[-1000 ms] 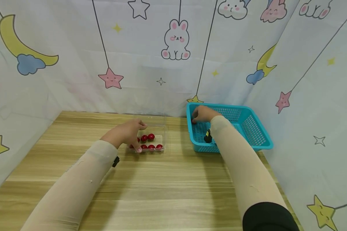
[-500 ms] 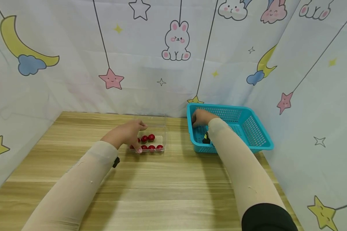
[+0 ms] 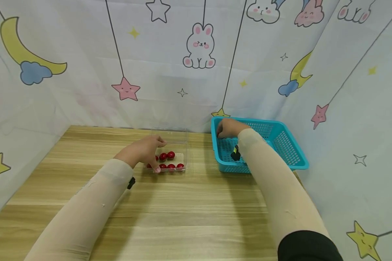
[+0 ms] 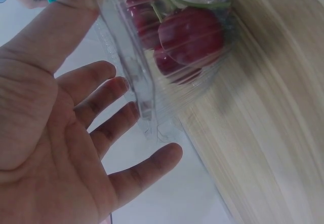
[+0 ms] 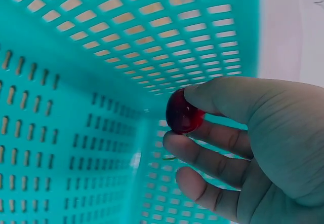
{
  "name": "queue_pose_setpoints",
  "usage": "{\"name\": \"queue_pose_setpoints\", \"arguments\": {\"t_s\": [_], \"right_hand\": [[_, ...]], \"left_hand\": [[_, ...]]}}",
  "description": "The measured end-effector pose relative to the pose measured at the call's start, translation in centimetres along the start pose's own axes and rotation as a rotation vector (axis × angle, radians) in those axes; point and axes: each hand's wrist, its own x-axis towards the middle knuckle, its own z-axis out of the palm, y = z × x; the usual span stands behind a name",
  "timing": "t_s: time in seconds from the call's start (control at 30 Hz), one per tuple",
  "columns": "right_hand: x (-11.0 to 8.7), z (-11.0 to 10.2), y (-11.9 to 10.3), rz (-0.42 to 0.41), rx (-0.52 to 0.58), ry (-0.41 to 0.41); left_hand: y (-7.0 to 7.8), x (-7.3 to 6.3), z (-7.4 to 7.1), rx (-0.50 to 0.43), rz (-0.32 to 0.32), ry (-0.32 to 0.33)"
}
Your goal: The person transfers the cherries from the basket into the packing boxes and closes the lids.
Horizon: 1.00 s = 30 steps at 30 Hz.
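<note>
My left hand [image 3: 140, 150] rests at the left side of a clear plastic box [image 3: 186, 154], its thumb at the front edge. Several red cherries [image 3: 171, 155] lie inside; in the left wrist view, green stems cross the cherries [image 4: 191, 36]. There, the loosely spread fingers [image 4: 147, 173] stay close along the box wall. Inside a turquoise basket [image 3: 289, 145], near its left end, is my right hand [image 3: 232, 128]. Its thumb and fingers pinch one dark red cherry [image 5: 181, 113], seen in the right wrist view but hidden by the hand in the head view.
Box and basket stand near the back of a wooden table [image 3: 183, 217], with a gap of bare wood between them. Behind is a white printed curtain [image 3: 163, 54], which also runs along both sides. The raised clear lid [image 3: 173, 136] stands at the box's back.
My right hand dips lower in the basket half a second ago, then comes up slightly to the right. The left hand and the box stay in place.
</note>
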Motion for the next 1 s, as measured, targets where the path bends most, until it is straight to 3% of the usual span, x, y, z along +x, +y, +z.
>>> {"name": "queue_pose_setpoints", "arguments": {"t_s": [0.27, 0.53, 0.73, 1.0], "right_hand": [[-1.5, -2.5, -1.8, -0.044, 0.022, 0.107], [-3.1, -3.5, -6.1, -0.141, 0.005, 0.177], [-3.2, -1.8, -10.3, -0.286, -0.027, 0.129], [-2.8, 2.4, -15.4, -0.419, -0.099, 0.005]], "left_hand": [[0.0, 0.0, 0.0, -0.014, 0.005, 0.005], [0.1, -0.2, 0.0, -0.010, 0.006, 0.000], [0.0, -0.1, 0.0, -0.011, 0.000, -0.006], [-0.3, 0.2, -0.2, -0.007, -0.001, -0.013]]}}
